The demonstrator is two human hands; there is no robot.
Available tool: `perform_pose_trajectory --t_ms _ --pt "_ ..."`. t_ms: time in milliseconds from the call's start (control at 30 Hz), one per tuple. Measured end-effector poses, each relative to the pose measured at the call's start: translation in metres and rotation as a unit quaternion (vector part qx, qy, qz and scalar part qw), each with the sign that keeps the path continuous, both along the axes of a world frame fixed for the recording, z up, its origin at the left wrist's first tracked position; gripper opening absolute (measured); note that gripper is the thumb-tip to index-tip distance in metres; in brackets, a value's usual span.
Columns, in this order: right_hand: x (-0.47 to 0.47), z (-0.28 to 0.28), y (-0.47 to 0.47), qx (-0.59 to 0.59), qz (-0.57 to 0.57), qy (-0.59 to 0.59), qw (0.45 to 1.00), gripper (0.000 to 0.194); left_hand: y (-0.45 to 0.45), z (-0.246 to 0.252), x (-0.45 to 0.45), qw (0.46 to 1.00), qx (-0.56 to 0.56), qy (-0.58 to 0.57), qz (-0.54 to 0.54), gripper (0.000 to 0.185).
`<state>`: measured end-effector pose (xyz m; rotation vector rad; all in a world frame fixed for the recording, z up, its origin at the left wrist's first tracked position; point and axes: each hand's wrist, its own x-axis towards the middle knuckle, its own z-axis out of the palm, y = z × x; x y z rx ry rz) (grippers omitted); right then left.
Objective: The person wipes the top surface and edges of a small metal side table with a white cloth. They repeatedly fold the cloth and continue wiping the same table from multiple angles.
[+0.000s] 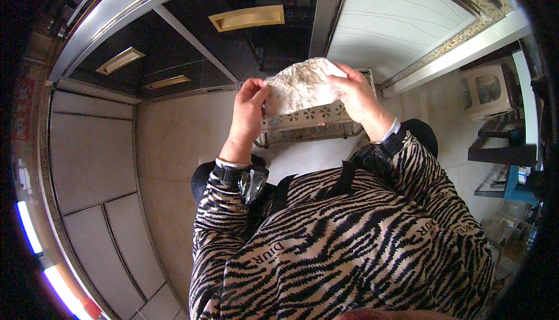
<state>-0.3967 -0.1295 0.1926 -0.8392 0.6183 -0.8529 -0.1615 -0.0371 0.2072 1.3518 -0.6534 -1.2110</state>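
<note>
Stretched between my two hands is a white paper towel or cloth (301, 85), crumpled and smeared with grey-brown dirt. My left hand (250, 106) pinches its left end between thumb and fingers. At the other end, my right hand (359, 95) grips the edge with the thumb on top. Below and behind the sheet stands a low metal rack (316, 114) with a flower-shaped cut-out pattern in its side. The sheet hides much of the rack's top.
Ahead are black glossy cabinet fronts (174, 58) with gold recessed handles (246, 17). White-grey cabinet doors (91, 149) line the left. A white panel (393, 18) stands at front right. Farther right are a beige plastic stool (489, 90) and dark shelving (502, 145). Tiled floor (174, 136) lies between.
</note>
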Motion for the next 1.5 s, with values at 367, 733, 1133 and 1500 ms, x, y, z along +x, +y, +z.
perform_pose_trajectory --t_ms 367,733,1133,1500 --pt "0.013 -0.003 0.020 -0.215 0.073 0.162 0.960 0.032 -0.002 -0.001 -0.020 0.991 -0.105 -0.039 -0.068 0.007" --pt "0.019 -0.007 0.022 -0.144 0.095 0.145 0.974 0.036 -0.004 -0.007 -0.030 0.981 -0.085 0.046 -0.171 0.039" --pt "-0.090 -0.027 -0.060 -0.220 -0.285 0.316 0.878 0.025 -0.001 -0.049 0.022 0.981 0.012 -0.196 0.011 0.030" --pt "-0.116 -0.092 -0.033 -0.397 -0.111 0.651 0.638 0.030 0.012 -0.082 -0.014 0.723 -0.047 -0.670 -0.163 0.045"
